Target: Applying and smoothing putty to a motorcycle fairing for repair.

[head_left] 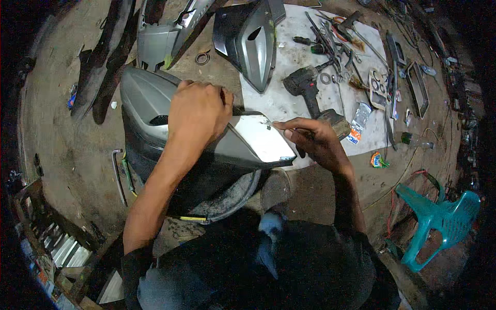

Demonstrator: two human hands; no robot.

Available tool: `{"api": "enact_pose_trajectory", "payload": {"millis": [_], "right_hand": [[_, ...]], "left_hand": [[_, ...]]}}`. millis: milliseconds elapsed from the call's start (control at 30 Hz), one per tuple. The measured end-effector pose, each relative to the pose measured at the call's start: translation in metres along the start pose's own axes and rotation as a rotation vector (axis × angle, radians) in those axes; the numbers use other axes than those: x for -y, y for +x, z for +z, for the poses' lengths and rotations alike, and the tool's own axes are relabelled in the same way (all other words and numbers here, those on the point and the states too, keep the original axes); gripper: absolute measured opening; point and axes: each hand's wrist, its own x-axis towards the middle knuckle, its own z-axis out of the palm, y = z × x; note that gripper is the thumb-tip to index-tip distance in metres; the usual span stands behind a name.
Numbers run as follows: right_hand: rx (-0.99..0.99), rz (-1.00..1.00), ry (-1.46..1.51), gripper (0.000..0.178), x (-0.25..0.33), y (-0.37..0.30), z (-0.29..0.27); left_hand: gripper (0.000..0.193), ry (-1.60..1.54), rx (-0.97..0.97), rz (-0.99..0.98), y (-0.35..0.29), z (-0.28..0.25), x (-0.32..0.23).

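A grey motorcycle fairing (pixel 147 95) with a dark lower part lies in front of me, and a white panel (pixel 258 138) forms its right end. My left hand (pixel 200 113) is closed over the fairing's far edge, its fingertips hidden behind the knuckles. At the white panel's right edge is my right hand (pixel 321 138), index finger and thumb drawn together beside a small dark mark on the white surface. Whether a small thing sits in that pinch is too dark to tell. Below the fairing shows a round rim (pixel 243 194), partly covered.
More grey fairing pieces (pixel 253 46) lie beyond. A stained white sheet (pixel 279 103) carries a cordless drill (pixel 305 85), pliers and several loose tools. A metal tray (pixel 417 89) and a teal plastic chair (pixel 439 219) are on the right. An L-shaped metal bar (pixel 118 175) lies at left.
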Motion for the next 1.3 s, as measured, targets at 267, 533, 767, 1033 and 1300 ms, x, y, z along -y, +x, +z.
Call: {"api": "enact_pose_trajectory", "payload": {"millis": [267,533,767,1033,1300], "right_hand": [[-0.020,-0.008,0.010,0.033,-0.004,-0.008,0.001],[-0.051,-0.065,-0.021,0.029,-0.016,-0.018,0.002],[-0.057,0.053,0.162,0.027,-0.019,-0.023,0.003],[-0.026,0.117,0.162,0.033,-0.018,-0.024,0.000],[-0.012,0.047,0.111,0.030,-0.019,-0.027,0.000]], "left_hand": [[0.040,0.020,-0.018,-0.010,-0.001,0.001,0.001],[0.040,0.033,-0.058,0.046,-0.005,0.002,0.003],[0.040,0.042,-0.033,0.035,-0.002,0.004,0.004],[0.039,0.039,0.024,0.014,-0.001,0.001,0.002],[0.038,0.019,0.006,0.012,-0.003,0.001,0.003]]}}
